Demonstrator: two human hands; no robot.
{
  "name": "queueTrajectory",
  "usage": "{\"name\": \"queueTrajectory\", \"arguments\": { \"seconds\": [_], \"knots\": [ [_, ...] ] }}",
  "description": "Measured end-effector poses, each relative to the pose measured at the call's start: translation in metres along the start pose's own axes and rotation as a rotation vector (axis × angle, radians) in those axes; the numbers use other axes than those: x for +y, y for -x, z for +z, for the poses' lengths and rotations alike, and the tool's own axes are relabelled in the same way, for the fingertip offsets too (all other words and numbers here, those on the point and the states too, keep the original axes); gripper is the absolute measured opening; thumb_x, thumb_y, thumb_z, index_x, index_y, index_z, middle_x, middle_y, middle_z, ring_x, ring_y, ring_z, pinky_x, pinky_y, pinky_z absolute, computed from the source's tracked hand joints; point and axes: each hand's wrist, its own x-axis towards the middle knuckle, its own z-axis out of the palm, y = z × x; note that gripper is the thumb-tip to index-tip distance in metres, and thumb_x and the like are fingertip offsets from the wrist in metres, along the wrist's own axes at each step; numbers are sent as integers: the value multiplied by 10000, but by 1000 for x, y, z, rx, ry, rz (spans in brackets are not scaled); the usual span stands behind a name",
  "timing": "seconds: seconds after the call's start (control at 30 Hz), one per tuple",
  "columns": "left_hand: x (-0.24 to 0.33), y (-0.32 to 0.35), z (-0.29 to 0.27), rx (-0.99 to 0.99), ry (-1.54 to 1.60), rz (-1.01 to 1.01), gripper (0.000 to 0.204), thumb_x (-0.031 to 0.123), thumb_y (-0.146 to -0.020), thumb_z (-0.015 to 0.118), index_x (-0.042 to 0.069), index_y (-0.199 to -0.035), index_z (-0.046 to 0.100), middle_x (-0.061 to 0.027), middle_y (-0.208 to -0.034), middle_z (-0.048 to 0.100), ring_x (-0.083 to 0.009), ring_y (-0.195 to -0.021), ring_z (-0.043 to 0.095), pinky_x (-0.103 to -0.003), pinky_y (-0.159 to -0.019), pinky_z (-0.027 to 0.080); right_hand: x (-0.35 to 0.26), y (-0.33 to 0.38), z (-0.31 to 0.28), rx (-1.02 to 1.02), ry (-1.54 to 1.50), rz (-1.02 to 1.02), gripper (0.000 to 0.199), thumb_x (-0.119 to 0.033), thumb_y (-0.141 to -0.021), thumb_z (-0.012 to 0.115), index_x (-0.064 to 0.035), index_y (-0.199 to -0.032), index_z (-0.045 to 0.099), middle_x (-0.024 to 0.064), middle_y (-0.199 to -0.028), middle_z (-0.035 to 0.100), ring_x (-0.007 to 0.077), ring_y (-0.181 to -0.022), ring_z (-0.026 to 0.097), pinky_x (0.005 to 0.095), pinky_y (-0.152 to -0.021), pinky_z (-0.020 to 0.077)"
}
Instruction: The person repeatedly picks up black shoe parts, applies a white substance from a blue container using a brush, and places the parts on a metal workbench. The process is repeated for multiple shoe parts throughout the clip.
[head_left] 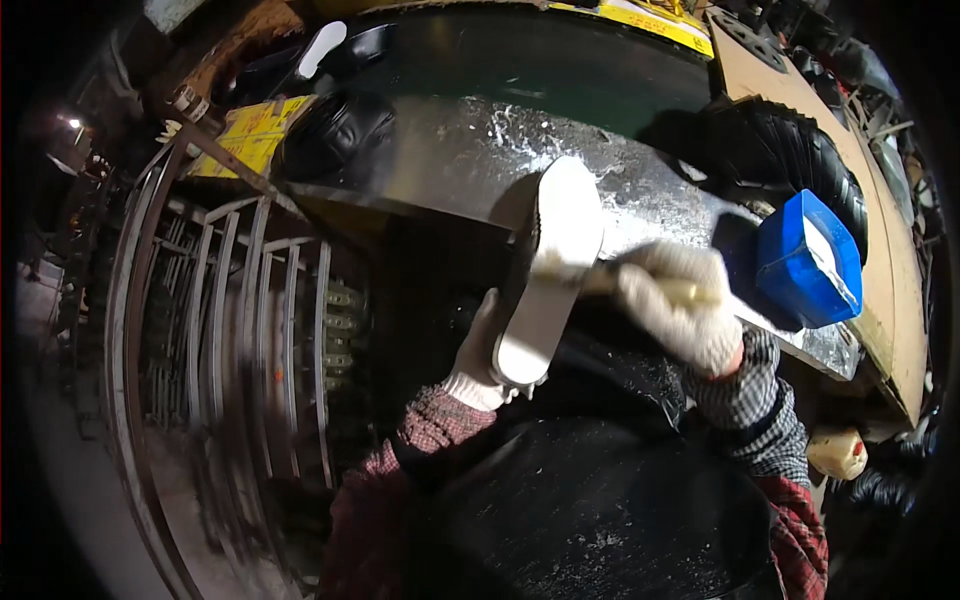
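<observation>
In my gloved left hand [478,350] is a shoe [570,212], tilted with its white sole facing up. Little of the dark upper shows beneath it, and my fingers wrap around its left side and underside, partly hidden. My right hand [688,312], in a whitish knit glove, is closed around a brush [598,280]. The brush's blurred bristle end meets the narrow middle of the sole. Right of that hand stands a blue container [800,275] with white material inside.
A metal worktop [430,165] spattered with white lies ahead. Black shoes [338,135] sit at its left, and a ribbed black item [785,150] is at the right. A metal rack [225,300] stands on the left. Beside the brown board [895,300] is a pale jug [838,452].
</observation>
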Motion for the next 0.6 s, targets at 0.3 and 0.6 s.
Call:
{"name": "queueTrajectory", "arguments": {
  "seconds": [0.3,0.6],
  "knots": [
    [-11,-1,13,98,33,76,572,489,-1082,365,52,-1431,485,-151,-1299,627,-281,-1211,623,-463,-1030,531,36,48,-23,-218,35,-247,304,-262,-896,769,5,-1024,698,173,-996,730,290,-909,733,389,-785,613],
    [-5,7,22,814,181,98,869,785,-932,330,41,-1286,608,-251,-868,708,-380,-584,692,-445,-428,568,89,24,-36,181,-250,95,285,-163,-974,691,36,-1174,651,123,-1108,709,125,-878,664,249,-774,558]
  ]
}}
